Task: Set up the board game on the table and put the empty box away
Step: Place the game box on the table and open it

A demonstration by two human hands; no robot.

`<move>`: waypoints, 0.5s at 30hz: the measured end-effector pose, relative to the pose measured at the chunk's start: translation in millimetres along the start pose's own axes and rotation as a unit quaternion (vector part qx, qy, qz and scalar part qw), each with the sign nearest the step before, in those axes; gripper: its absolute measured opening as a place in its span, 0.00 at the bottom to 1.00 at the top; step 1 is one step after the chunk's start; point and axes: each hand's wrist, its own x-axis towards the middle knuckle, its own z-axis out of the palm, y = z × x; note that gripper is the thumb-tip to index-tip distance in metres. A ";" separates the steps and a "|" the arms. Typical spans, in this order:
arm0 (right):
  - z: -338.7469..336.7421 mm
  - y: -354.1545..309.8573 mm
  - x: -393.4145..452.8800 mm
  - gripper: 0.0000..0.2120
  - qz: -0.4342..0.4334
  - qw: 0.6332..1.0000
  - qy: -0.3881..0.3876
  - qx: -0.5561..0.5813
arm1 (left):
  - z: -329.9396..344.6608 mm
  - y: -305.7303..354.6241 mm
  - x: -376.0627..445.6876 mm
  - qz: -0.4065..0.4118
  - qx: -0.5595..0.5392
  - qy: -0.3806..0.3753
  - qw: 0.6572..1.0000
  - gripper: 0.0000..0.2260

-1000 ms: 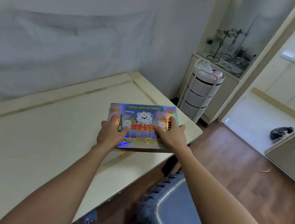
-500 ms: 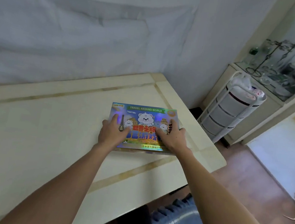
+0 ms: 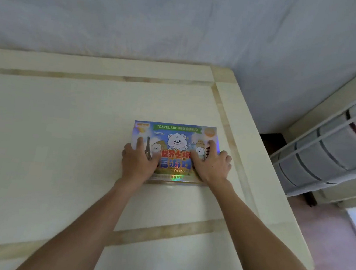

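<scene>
On the cream table [image 3: 60, 143], near its right edge, a colourful board game box [image 3: 173, 134] lies flat with its lid on, printed "TRAVEL AROUND WORLD" above a cartoon bear. Both hands grip its near corners: the left hand [image 3: 139, 161] and the right hand [image 3: 211, 164] each lay fingers across the lid, curling over the box's sides. A white wire rack [image 3: 325, 156] stands to the right.

Game box [image 3: 177, 139] flat on table [image 3: 60, 143], left hand [image 3: 139, 163], right hand [image 3: 212, 165] gripping its sides
</scene>
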 end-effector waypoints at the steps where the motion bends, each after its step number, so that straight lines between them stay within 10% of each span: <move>1: 8.0 6.5 6.4 0.33 -0.011 1.000 0.008 -0.008 | 12.2 0.3 2.7 -0.006 0.031 0.019 0.999 0.31; 9: 46.1 24.8 39.4 0.24 -0.223 0.963 0.135 -0.073 | 65.9 9.9 8.5 0.201 0.234 0.109 0.945 0.24; 15: 51.6 35.5 47.2 0.24 -0.265 0.956 0.096 -0.081 | 66.7 9.7 2.4 0.151 0.268 0.038 0.951 0.26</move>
